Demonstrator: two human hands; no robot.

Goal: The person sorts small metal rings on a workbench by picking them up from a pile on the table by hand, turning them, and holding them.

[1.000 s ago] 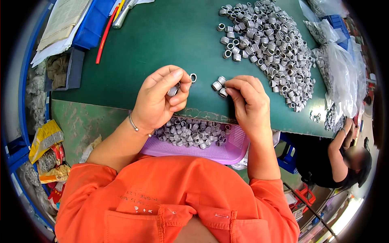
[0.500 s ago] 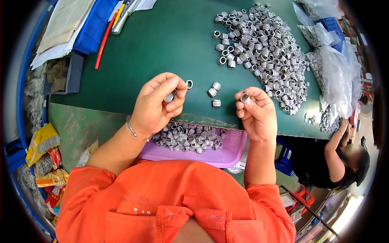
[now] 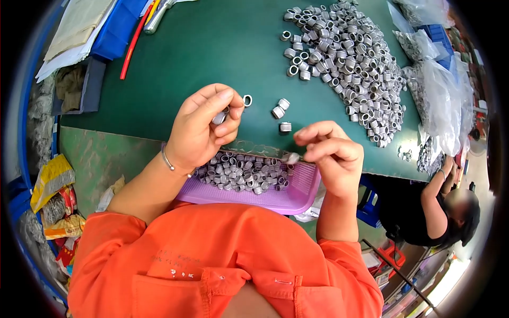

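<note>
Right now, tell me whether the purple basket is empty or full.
Neither, partly filled: small grey metal rings lie heaped in the purple basket, while bare purple plastic shows toward its right end.

Green tabletop (image 3: 212, 47) above scuffed green floor (image 3: 101, 159)

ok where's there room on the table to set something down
Widest: the green tabletop between the red stick and the ring pile. Another lies between the grey bin and the left hand. The right side is crowded with the pile and plastic bags; loose rings sit just right of that hand.
</note>
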